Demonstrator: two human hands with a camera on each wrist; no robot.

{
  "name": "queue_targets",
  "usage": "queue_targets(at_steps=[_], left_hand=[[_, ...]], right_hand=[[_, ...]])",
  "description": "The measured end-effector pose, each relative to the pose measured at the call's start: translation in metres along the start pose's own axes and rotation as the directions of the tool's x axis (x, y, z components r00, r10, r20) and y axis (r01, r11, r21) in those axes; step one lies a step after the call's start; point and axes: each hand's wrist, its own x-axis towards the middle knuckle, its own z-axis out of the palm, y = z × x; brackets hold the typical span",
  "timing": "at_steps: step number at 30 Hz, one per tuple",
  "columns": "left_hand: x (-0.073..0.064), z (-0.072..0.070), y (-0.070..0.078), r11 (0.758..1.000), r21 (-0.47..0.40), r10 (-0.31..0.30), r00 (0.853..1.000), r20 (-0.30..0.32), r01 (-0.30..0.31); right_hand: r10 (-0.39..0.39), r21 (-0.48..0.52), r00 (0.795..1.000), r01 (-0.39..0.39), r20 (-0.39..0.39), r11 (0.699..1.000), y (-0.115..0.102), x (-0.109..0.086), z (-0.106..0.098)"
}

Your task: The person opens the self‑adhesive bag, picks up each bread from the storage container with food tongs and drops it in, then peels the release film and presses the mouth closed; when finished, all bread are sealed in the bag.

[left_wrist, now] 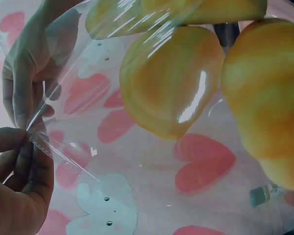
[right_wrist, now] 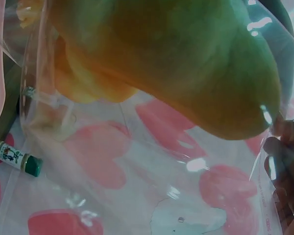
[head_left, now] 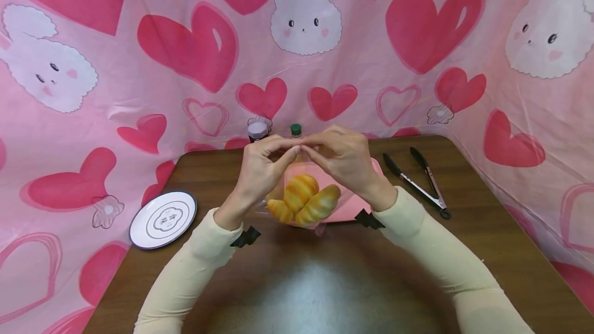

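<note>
A clear plastic bag (left_wrist: 56, 152) hangs above the table with several croissant-shaped breads inside, among them a ridged golden bread (head_left: 300, 193) and a longer, paler one (head_left: 320, 205). My left hand (head_left: 263, 163) pinches the bag's upper edge between thumb and fingers. The right hand (head_left: 347, 157) pinches that same edge, its fingertips meeting those of the left hand. In the left wrist view the film stretches from the pinching fingers across the breads. Part of the right hand (right_wrist: 286, 166) shows at the right wrist view's border, against the film.
Behind the bag lies a pink tray (head_left: 355, 207). Metal tongs (head_left: 424, 187) with black tips rest on the right, and a white plate (head_left: 163, 219) sits on the left. A lidded jar (head_left: 258, 131) and a green-capped bottle (head_left: 296, 130) stand at the back.
</note>
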Motion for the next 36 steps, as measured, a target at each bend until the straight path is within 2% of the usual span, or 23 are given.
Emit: queue_targets(at_steps=[4,11,18,24,29,32,36], left_hand=[[-0.0009,-0.0004,0.0002,1.0,0.014,-0.017,1.0,0.012,0.017],[-0.0015,0.0018,-0.0018,0.999,0.045,-0.011,1.0,0.006,0.011],[-0.0014,0.0045,-0.0016,0.999,0.033,-0.033,0.999,-0.02,0.034],[-0.002,0.0064,0.0002,0.996,-0.021,-0.093,0.993,-0.067,0.092],[-0.001,0.0055,0.0004,0.995,-0.061,-0.087,0.992,-0.088,0.081],[-0.0003,0.0051,0.0006,0.996,-0.066,-0.065,0.995,-0.079,0.06],[-0.0006,0.0056,0.0014,0.995,-0.075,-0.07,0.995,-0.067,0.065]], right_hand=[[-0.033,-0.013,0.999,0.033,-0.005,0.999,0.0019,-0.0002,0.0007],[-0.091,-0.085,0.995,0.088,-0.037,0.993,0.0048,-0.0011,0.0047],[-0.054,-0.099,0.997,0.049,-0.052,0.994,0.0039,-0.0007,0.0064],[0.004,-0.083,0.998,-0.009,-0.062,0.996,0.0054,0.0006,0.003],[-0.021,-0.032,0.999,0.02,-0.034,0.999,0.006,-0.0005,0.0008],[-0.026,-0.006,0.999,0.026,-0.022,1.0,0.005,-0.0005,0.0007],[-0.042,-0.017,0.999,0.042,-0.019,0.999,0.0051,-0.0004,0.0012]])
